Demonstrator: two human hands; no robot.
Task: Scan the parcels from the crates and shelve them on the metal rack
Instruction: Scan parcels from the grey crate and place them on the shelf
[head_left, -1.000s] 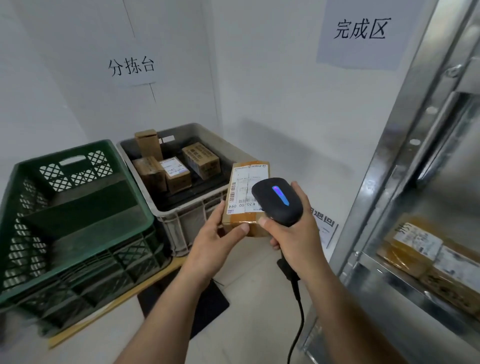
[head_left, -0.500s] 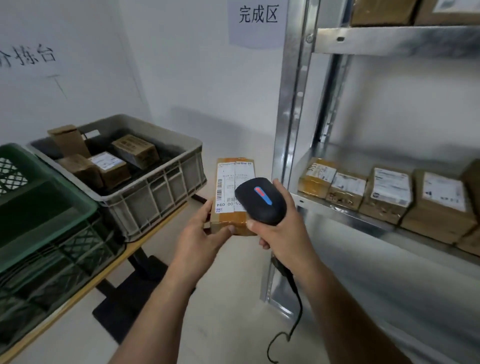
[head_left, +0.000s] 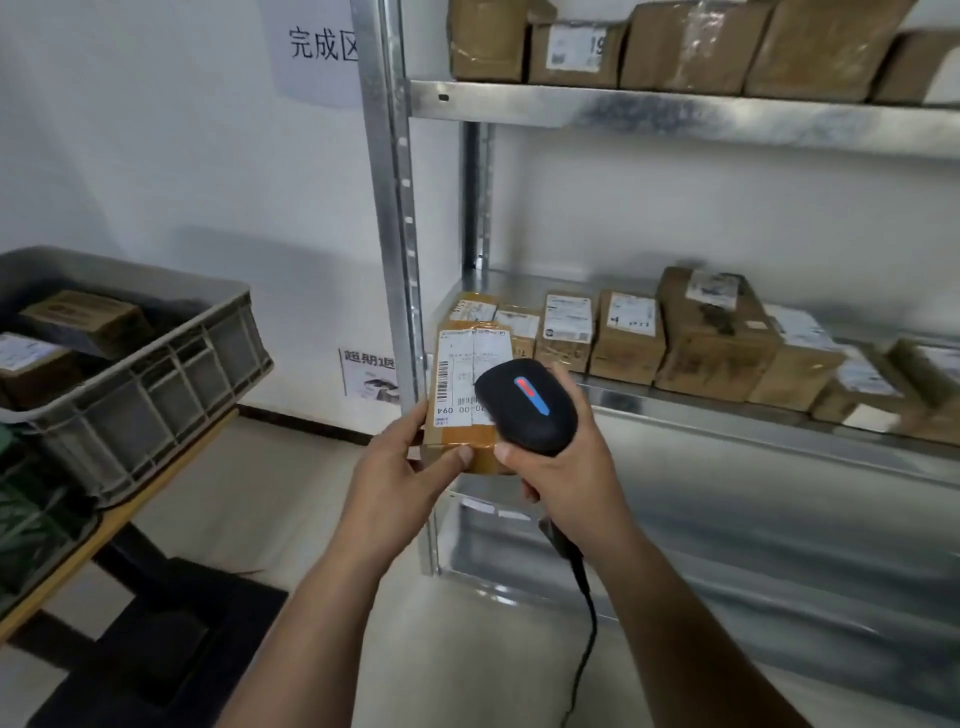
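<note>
My left hand (head_left: 402, 478) grips the near end of a small brown parcel (head_left: 460, 384) with a white barcode label facing up. My right hand (head_left: 563, 467) grips a black handheld scanner (head_left: 524, 405) whose head hangs over the label; its light strip shows red and blue, and its cable drops toward the floor. Both hands are in front of the left post of the metal rack (head_left: 389, 208). Several parcels (head_left: 628, 338) stand in a row on the middle shelf, more on the shelf above. A grey crate (head_left: 156, 384) at left holds a few parcels.
The grey crate sits on a wooden table (head_left: 119, 519) with a dark base; a green crate's edge (head_left: 21, 525) shows at far left. White wall signs hang behind. The rack's lower shelf (head_left: 727, 561) lies below my hands.
The view has swung right from the crates to the rack. Both hands kept hold of the parcel and scanner. The scanner's light went from blue to red and blue.
</note>
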